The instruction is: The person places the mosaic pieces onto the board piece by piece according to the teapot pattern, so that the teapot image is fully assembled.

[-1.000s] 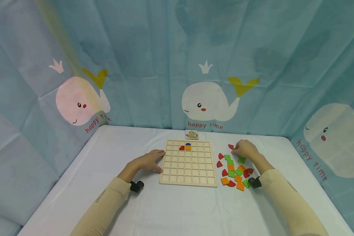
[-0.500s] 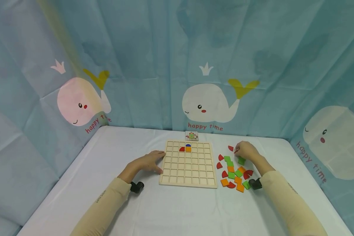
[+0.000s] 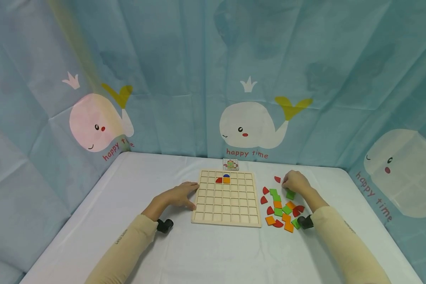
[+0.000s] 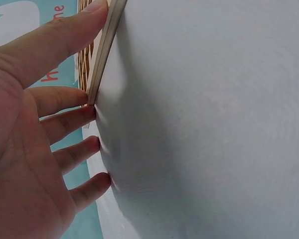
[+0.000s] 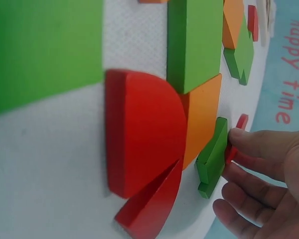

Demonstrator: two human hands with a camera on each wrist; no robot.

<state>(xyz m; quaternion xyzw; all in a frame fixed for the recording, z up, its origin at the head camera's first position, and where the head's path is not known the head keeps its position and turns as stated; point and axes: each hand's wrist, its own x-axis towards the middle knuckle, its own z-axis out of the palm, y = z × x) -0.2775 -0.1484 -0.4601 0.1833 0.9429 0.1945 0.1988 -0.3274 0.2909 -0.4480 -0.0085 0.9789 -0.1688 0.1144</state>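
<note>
My left hand (image 3: 179, 194) steadies the left edge of a wooden grid board (image 3: 226, 205). Thumb and spread fingertips touch the board edge (image 4: 105, 55) in the left wrist view. On the board lie a red quarter-circle (image 3: 219, 180), an orange square (image 3: 226, 180) and a blue half-round piece (image 3: 226, 176). My right hand (image 3: 297, 184) is low over the loose pieces at the right. In the right wrist view it pinches a red quarter-circle piece (image 5: 230, 153) between thumb and fingers, partly hidden by the thumb. Green squares (image 5: 213, 152) lie just beside the fingertips.
Loose green squares (image 3: 278, 212), orange squares (image 3: 289, 227) and red quarter-circles (image 3: 264, 200) are spread on the white cloth right of the board. One red quarter-circle lies by itself farther back. A small pattern card (image 3: 230, 164) lies behind the board. A curtain (image 3: 170, 118) hangs behind the table.
My right hand has drawn slightly right, away from the farthest red quarter-circle, which stays on the cloth. My left hand keeps its place at the board. The head view has tilted a little upward.
</note>
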